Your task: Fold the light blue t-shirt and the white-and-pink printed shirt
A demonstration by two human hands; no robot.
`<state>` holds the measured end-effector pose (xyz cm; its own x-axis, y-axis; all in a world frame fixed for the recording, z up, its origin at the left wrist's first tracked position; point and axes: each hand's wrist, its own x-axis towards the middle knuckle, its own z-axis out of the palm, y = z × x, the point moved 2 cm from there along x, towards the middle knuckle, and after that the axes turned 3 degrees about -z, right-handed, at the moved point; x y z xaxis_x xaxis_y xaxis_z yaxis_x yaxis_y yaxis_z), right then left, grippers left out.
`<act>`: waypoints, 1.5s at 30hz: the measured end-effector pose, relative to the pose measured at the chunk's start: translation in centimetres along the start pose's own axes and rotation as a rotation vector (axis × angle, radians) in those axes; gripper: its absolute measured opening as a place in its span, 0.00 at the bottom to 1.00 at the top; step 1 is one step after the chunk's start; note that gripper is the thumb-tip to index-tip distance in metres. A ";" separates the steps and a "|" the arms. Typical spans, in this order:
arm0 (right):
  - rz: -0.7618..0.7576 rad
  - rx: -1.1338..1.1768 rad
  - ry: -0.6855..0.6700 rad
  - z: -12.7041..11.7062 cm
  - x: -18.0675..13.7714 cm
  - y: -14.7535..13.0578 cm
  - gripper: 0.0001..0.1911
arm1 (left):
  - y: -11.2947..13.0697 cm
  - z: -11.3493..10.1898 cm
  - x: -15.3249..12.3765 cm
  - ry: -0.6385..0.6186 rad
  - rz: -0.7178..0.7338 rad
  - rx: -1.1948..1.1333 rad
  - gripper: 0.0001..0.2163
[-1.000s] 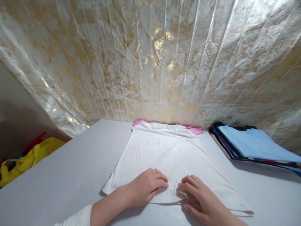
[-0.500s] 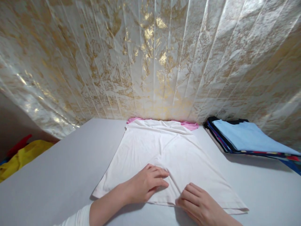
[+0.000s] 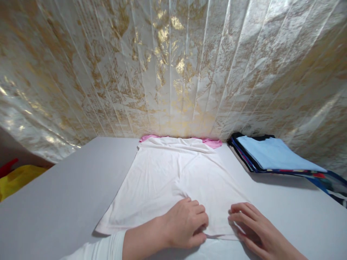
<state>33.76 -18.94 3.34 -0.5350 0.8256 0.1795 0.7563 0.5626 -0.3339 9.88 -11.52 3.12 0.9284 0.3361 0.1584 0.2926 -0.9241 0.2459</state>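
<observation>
A white shirt [image 3: 159, 180] lies spread on the table, its wide hem towards me and pink fabric [image 3: 213, 143] showing at its far corners. Creases run up its middle. My left hand [image 3: 187, 222] is at the middle of the hem, fingers curled and thumb below, gripping the cloth edge. On the right part of the hem rests my right hand [image 3: 260, 229], its fingers bent and spread with a gap to the thumb. That hand covers the shirt's near right corner.
A stack of folded clothes [image 3: 279, 153] with a light blue one on top sits at the right rear of the white table [image 3: 81, 191]. Yellow cloth [image 3: 21, 177] and something red lie beyond the left edge. A shiny gold-and-silver curtain [image 3: 173, 72] hangs behind.
My left hand has moved right and nearer to the hem, its fingers curling. My right hand has shifted right along the hem and opened. The view has turned slightly right.
</observation>
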 end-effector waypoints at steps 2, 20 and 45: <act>0.014 -0.012 0.009 -0.1 -0.3 0.3 0.09 | 0.0 0.1 0.3 0.007 0.025 0.011 0.07; 0.023 -0.228 0.227 0.4 -4.7 3.8 0.12 | -0.8 -0.3 2.3 -0.049 0.131 -0.134 0.08; -0.163 -0.230 0.229 1.1 -3.0 2.0 0.09 | 1.3 2.2 4.1 0.090 0.305 -0.053 0.04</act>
<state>36.48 -20.38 1.14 -0.5769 0.6976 0.4249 0.7467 0.6613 -0.0718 14.56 -11.72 1.99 0.9470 0.0617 0.3154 -0.0107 -0.9748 0.2229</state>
